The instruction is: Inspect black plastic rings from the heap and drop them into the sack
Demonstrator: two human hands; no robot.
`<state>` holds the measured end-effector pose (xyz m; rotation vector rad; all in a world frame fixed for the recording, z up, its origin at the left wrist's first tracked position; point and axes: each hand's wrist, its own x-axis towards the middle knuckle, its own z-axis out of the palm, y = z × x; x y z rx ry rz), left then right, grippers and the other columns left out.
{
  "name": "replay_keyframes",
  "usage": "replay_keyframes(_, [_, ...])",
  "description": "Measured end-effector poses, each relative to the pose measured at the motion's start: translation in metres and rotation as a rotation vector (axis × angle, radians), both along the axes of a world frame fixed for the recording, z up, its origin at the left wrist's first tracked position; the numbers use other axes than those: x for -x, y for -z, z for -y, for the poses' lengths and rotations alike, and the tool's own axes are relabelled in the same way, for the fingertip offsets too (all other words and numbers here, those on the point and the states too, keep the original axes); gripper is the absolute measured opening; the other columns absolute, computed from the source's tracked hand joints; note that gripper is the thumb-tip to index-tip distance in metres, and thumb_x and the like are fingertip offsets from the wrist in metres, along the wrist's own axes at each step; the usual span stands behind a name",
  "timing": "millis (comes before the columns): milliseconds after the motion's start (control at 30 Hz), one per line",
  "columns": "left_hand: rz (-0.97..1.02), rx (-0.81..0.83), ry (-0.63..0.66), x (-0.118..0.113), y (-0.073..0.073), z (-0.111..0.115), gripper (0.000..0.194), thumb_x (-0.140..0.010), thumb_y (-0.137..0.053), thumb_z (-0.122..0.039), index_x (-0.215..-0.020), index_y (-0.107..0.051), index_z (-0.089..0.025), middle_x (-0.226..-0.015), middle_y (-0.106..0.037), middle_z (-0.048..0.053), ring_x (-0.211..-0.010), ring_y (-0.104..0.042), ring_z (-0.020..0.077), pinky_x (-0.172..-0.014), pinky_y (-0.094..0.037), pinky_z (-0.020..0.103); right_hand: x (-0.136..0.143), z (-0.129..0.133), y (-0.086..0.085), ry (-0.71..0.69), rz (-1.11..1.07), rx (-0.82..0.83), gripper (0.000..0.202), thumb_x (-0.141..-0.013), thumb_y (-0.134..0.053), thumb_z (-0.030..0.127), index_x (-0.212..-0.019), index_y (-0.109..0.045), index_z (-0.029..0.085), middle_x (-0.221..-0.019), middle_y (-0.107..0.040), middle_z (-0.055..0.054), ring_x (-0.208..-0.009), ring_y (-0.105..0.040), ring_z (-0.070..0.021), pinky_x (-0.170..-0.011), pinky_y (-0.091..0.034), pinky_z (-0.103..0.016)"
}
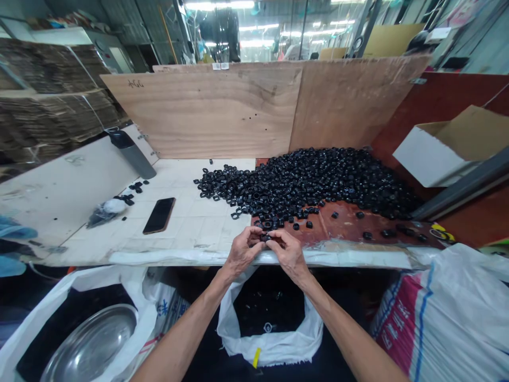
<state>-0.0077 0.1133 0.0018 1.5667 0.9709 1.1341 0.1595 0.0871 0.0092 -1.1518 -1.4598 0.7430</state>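
Just above the table's front edge, my left hand (245,248) and my right hand (288,251) meet fingertip to fingertip. Between them they pinch a small black part (265,237), mostly covered by the fingers. Behind the hands lies a large pile of small black parts (318,178), spread over the white and the reddish-brown sections of the table (191,228). Below my hands hangs an open white sack (274,347) with black parts inside. A few loose parts lie close to the fingertips.
A phone (159,215), a dark grey bottle (135,155) and a small plastic bag (105,212) are on the left. A metal bowl (95,345) sits in another sack. On the right are a cardboard box (437,154), yellow-handled scissors (442,232) and a full sack (465,318). Wooden boards (210,111) wall the back.
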Motion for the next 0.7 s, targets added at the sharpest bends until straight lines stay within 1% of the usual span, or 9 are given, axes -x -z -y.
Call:
replay_keyframes(67, [0.028, -0.004, 0.029, 0.001, -0.001, 0.000, 0.029, -0.082, -0.070, -0.024, -0.108, -0.059, -0.017, -0.106, -0.068, 0.008, -0.090, -0.069, 0.0182, -0.086, -0.057, 0.035, -0.001, 0.001, -0.001, 0.021, 0.002, -0.020, 0.012, -0.084, -0.066, 0.023, -0.094, -0.071, 0.020, -0.094, -0.071, -0.006, -0.085, -0.069, -0.0197, -0.077, -0.056, -0.030])
replay_keyframes(100, [0.029, -0.032, 0.040, 0.002, -0.002, 0.000, 0.027, -0.083, -0.070, -0.025, -0.107, -0.061, -0.017, -0.105, -0.068, 0.008, -0.092, -0.069, 0.0185, -0.086, -0.057, 0.034, -0.001, 0.001, -0.001, 0.026, 0.003, -0.026, 0.011, -0.084, -0.066, 0.023, -0.094, -0.071, 0.020, -0.095, -0.071, -0.006, -0.085, -0.069, -0.0197, -0.077, -0.056, -0.030])
replay_keyframes(233, [-0.030, -0.208, 0.035, 0.004, -0.008, -0.001, 0.022, -0.084, -0.070, -0.027, -0.102, -0.067, -0.017, -0.104, -0.068, 0.008, -0.099, -0.066, 0.0202, -0.089, -0.055, 0.035, -0.002, 0.001, -0.001, 0.019, 0.008, -0.064, 0.011, -0.085, -0.066, 0.023, -0.093, -0.073, 0.020, -0.094, -0.070, -0.006, -0.084, -0.068, -0.0188, -0.075, -0.056, -0.028])
replay_keyframes(333, [-0.070, -0.280, 0.031, 0.005, -0.011, 0.000, 0.020, -0.085, -0.070, -0.029, -0.102, -0.069, -0.017, -0.103, -0.070, 0.009, -0.098, -0.067, 0.0199, -0.089, -0.055, 0.036, -0.002, 0.000, 0.001, 0.013, 0.014, -0.083, 0.011, -0.086, -0.066, 0.023, -0.093, -0.074, 0.019, -0.093, -0.070, -0.006, -0.083, -0.068, -0.0183, -0.074, -0.055, -0.028])
replay_keyframes(433, [-0.074, -0.311, 0.033, 0.005, -0.011, 0.000, 0.019, -0.086, -0.069, -0.028, -0.101, -0.071, -0.018, -0.103, -0.071, 0.009, -0.097, -0.067, 0.0195, -0.089, -0.055, 0.036, -0.001, 0.000, 0.003, 0.032, 0.046, -0.085, 0.011, -0.087, -0.066, 0.026, -0.094, -0.073, 0.019, -0.089, -0.071, -0.005, -0.078, -0.067, -0.0177, -0.072, -0.055, -0.028])
replay_keyframes(567, [-0.060, -0.333, 0.027, 0.005, -0.011, 0.000, 0.018, -0.086, -0.069, -0.028, -0.101, -0.072, -0.018, -0.103, -0.072, 0.009, -0.099, -0.068, 0.0201, -0.090, -0.056, 0.037, 0.001, 0.002, 0.004, 0.042, 0.065, -0.065, 0.015, -0.089, -0.064, 0.028, -0.100, -0.070, 0.019, -0.085, -0.071, -0.004, -0.073, -0.066, -0.0168, -0.070, -0.053, -0.027])
replay_keyframes(700, [-0.039, -0.312, 0.046, 0.006, -0.011, 0.000, 0.020, -0.086, -0.070, -0.028, -0.103, -0.074, -0.019, -0.105, -0.072, 0.010, -0.100, -0.068, 0.0202, -0.090, -0.056, 0.037, 0.001, 0.004, 0.002, 0.023, 0.059, -0.054, 0.012, -0.090, -0.063, 0.028, -0.093, -0.071, 0.019, -0.083, -0.070, -0.004, -0.071, -0.065, -0.0165, -0.068, -0.052, -0.027])
